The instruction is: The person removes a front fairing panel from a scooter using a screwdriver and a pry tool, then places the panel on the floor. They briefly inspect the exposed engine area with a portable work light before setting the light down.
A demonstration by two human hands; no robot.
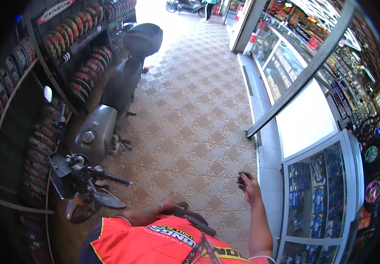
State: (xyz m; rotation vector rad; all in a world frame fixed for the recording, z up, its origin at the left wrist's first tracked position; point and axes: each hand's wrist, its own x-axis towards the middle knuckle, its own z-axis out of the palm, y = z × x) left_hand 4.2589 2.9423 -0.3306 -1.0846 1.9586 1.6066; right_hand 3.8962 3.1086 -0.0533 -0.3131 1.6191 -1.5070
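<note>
My right hand (249, 186) is raised out over the tiled floor, near the glass counter. Its fingers are curled, and their tips look dark; whether that is a small dark thing or grime I cannot make out. Low in front of my body is my left hand (168, 203), with a thin band at the wrist. It lies beside a black object (190, 214) at my waist, whose kind is unclear. The left fingers are too small and partly hidden to read. A lanyard (205, 246) hangs over my red shirt (154, 242).
A motorcycle (96, 127) with a grey tank stands at my left, its handlebar grip (117, 179) sticking out toward me. Racks of tyres (77, 26) line the left wall. Glass display cases (315, 193) and a metal post (304, 72) stand at right. Patterned tiles (190, 119) run ahead to a person (208, 9).
</note>
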